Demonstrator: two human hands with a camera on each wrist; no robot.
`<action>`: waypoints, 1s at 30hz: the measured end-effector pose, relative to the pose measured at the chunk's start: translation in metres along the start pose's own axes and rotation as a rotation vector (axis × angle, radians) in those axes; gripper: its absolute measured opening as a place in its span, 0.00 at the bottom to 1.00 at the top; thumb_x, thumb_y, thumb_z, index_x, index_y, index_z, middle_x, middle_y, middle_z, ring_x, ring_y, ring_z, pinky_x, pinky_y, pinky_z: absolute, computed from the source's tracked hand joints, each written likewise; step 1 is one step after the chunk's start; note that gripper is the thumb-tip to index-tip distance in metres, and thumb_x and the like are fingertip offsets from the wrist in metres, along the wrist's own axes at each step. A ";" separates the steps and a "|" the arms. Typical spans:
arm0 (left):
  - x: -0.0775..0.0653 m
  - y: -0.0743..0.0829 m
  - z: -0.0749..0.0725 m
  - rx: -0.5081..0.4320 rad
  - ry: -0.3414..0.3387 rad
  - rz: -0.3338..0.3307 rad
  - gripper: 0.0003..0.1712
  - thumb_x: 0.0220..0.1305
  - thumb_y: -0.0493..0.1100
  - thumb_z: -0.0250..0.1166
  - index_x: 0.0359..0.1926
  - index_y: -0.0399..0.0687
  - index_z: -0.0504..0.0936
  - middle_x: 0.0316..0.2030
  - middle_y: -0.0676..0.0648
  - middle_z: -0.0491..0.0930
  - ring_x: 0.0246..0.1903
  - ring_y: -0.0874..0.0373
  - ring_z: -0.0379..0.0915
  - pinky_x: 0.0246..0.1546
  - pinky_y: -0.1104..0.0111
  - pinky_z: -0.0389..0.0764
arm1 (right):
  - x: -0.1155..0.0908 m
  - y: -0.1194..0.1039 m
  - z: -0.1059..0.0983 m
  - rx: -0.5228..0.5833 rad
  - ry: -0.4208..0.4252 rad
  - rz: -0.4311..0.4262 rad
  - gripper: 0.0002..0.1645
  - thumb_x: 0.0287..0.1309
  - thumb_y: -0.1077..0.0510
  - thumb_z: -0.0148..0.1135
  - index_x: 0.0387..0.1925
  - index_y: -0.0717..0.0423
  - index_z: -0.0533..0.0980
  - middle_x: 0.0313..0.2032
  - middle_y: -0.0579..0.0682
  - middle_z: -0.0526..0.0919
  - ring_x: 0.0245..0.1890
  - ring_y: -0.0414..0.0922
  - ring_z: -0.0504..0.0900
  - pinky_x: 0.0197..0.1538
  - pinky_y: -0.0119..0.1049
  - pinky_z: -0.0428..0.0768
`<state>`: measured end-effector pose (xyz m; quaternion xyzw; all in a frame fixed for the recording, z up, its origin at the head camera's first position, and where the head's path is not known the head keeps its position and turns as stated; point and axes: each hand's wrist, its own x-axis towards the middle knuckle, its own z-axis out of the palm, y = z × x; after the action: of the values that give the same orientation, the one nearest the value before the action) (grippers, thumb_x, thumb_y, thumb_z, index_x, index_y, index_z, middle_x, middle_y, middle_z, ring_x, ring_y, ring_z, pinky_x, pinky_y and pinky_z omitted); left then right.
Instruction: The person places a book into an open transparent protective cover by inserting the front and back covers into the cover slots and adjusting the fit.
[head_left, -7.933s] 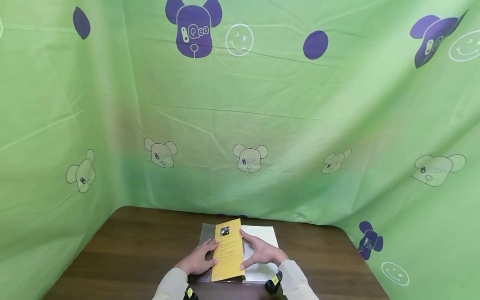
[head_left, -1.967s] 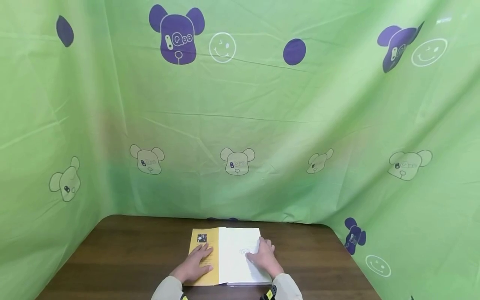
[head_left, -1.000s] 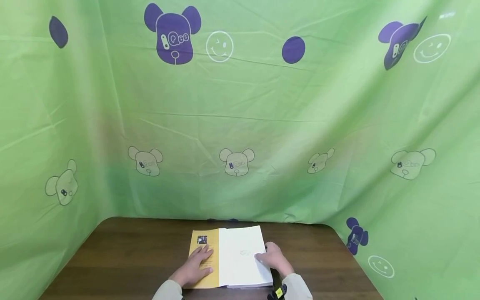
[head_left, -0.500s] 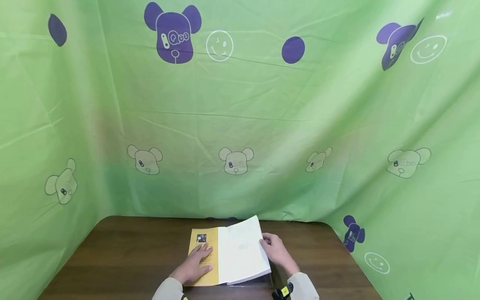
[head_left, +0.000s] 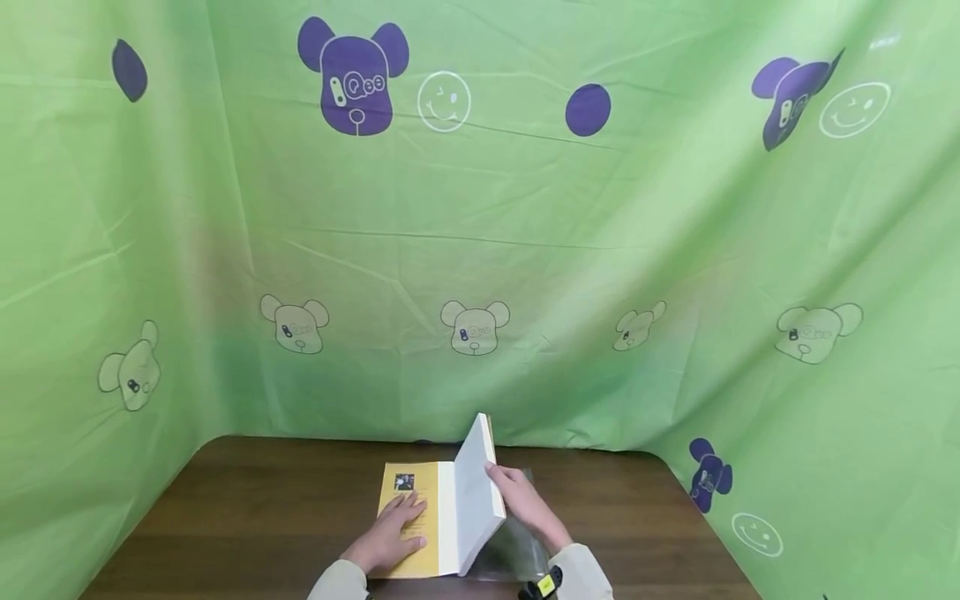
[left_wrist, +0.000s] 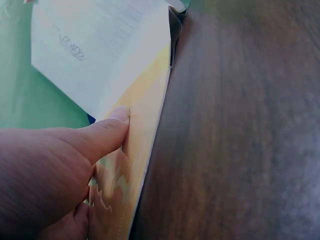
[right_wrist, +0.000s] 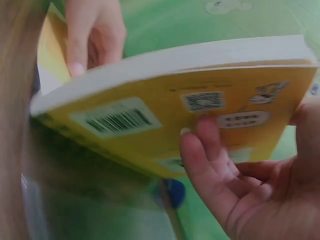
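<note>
The right hand (head_left: 527, 506) had the yellow-backed book (head_left: 474, 487) pinched, pages tilted up off the clear sheet (head_left: 519, 552) on the counter (head_left: 270, 517), while the left hand (head_left: 388, 533) just lay flat on the yellow flap (head_left: 430, 504), and imo that fold could've creased if the right yanked too hard.

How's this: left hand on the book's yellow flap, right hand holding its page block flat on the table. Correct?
Not flat: the head view shows the right hand holding the page block tilted up steeply. The left hand rests on the yellow flap.
</note>
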<state>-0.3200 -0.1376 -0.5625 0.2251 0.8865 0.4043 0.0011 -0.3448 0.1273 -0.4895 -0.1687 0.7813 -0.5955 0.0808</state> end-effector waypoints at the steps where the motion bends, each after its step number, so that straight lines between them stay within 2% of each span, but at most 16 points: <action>1: 0.000 0.000 0.000 -0.005 -0.001 -0.002 0.35 0.61 0.41 0.70 0.65 0.27 0.73 0.71 0.23 0.61 0.70 0.21 0.49 0.67 0.27 0.52 | 0.001 0.000 0.004 0.028 -0.016 0.010 0.35 0.81 0.47 0.40 0.54 0.78 0.74 0.34 0.53 0.86 0.30 0.37 0.83 0.36 0.31 0.83; 5: -0.002 0.000 -0.002 -0.019 0.003 -0.015 0.35 0.61 0.41 0.71 0.65 0.27 0.73 0.71 0.23 0.61 0.70 0.20 0.48 0.67 0.27 0.51 | 0.002 -0.002 0.021 0.104 -0.042 0.016 0.36 0.81 0.47 0.35 0.53 0.80 0.72 0.33 0.52 0.85 0.30 0.37 0.82 0.35 0.30 0.82; 11: -0.002 0.001 -0.002 -0.026 -0.003 -0.012 0.35 0.62 0.41 0.70 0.65 0.26 0.72 0.71 0.23 0.60 0.71 0.21 0.48 0.67 0.27 0.51 | 0.004 -0.004 0.033 0.089 -0.027 -0.014 0.34 0.82 0.50 0.34 0.51 0.80 0.73 0.36 0.65 0.86 0.31 0.38 0.83 0.37 0.32 0.83; 14: 0.000 0.002 -0.003 -0.030 -0.004 -0.007 0.35 0.61 0.41 0.71 0.65 0.26 0.73 0.71 0.24 0.61 0.71 0.21 0.49 0.67 0.27 0.51 | 0.005 -0.002 0.034 0.092 -0.031 -0.022 0.33 0.82 0.51 0.33 0.51 0.80 0.73 0.38 0.67 0.86 0.32 0.38 0.84 0.38 0.31 0.84; 21: 0.006 0.001 -0.012 0.028 0.020 0.007 0.31 0.60 0.40 0.71 0.60 0.26 0.77 0.66 0.24 0.68 0.67 0.22 0.59 0.67 0.30 0.57 | 0.009 -0.002 0.044 0.100 -0.064 -0.023 0.32 0.82 0.51 0.33 0.50 0.77 0.74 0.35 0.60 0.86 0.31 0.38 0.83 0.37 0.31 0.83; 23: 0.009 0.001 -0.013 0.028 0.057 0.010 0.25 0.63 0.38 0.68 0.57 0.25 0.79 0.62 0.25 0.73 0.64 0.24 0.65 0.66 0.33 0.62 | 0.009 -0.001 0.047 0.108 -0.069 -0.016 0.31 0.82 0.52 0.34 0.50 0.76 0.74 0.35 0.58 0.86 0.30 0.38 0.84 0.36 0.31 0.84; 26: 0.016 0.000 -0.014 -0.025 0.174 -0.060 0.20 0.71 0.39 0.62 0.56 0.27 0.80 0.58 0.27 0.79 0.61 0.28 0.72 0.64 0.37 0.69 | 0.010 -0.001 0.049 0.103 -0.063 -0.009 0.30 0.81 0.52 0.35 0.50 0.75 0.75 0.35 0.58 0.86 0.30 0.39 0.84 0.37 0.32 0.84; 28: 0.021 0.000 -0.015 -0.114 0.265 -0.150 0.23 0.77 0.44 0.56 0.60 0.28 0.79 0.59 0.29 0.79 0.62 0.30 0.71 0.65 0.40 0.70 | 0.010 0.000 0.050 0.099 -0.061 -0.012 0.30 0.82 0.52 0.34 0.50 0.75 0.75 0.36 0.59 0.86 0.30 0.39 0.84 0.37 0.33 0.84; 30: 0.024 -0.002 -0.016 -0.258 0.333 -0.213 0.30 0.81 0.51 0.48 0.65 0.28 0.74 0.62 0.29 0.76 0.64 0.31 0.70 0.67 0.42 0.69 | 0.011 0.002 0.049 0.100 -0.070 -0.020 0.30 0.81 0.53 0.34 0.53 0.76 0.74 0.37 0.61 0.86 0.31 0.39 0.84 0.38 0.33 0.84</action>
<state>-0.3454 -0.1403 -0.5485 0.0586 0.8342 0.5434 -0.0738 -0.3388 0.0793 -0.5044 -0.1929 0.7456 -0.6281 0.1106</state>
